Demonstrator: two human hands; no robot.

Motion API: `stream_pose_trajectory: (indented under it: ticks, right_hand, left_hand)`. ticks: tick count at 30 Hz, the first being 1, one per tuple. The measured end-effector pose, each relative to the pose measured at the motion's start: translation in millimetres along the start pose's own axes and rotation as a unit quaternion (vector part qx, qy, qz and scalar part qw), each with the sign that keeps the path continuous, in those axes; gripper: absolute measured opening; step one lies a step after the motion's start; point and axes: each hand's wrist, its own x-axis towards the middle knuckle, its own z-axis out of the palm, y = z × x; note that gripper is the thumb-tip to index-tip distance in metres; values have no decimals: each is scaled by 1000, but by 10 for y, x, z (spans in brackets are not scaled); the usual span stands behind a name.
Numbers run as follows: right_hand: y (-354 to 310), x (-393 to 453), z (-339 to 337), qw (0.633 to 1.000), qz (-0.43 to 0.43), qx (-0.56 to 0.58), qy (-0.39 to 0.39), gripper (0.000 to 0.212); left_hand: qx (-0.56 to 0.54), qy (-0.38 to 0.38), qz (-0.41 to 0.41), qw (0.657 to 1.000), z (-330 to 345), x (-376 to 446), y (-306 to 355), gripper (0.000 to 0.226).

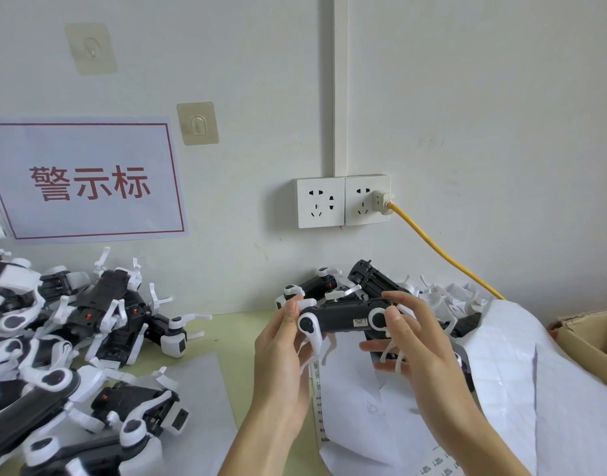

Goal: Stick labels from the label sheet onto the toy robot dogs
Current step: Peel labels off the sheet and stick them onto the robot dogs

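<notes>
Both hands, left [284, 341] and right [410, 338], grip one toy robot dog [343, 320]; a small label [360, 322], seemingly stuck, shows.

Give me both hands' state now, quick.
Left hand: holding the toy robot dog at its left end.
Right hand: holding the same dog at its right end.

I see a bare table strip [226, 324] open between the dog pile [72, 324] at left and my raised hands; paper sheets [522, 365] crowd the right.
</notes>
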Motion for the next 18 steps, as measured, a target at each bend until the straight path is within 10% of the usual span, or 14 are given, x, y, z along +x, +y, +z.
stream_pose_trajectory:
  ticks: [18]
  right_hand:
    - [-110, -49, 1, 998, -41, -44, 37, 39]
  left_hand:
    - [28, -23, 4, 999, -30, 29, -28, 5]
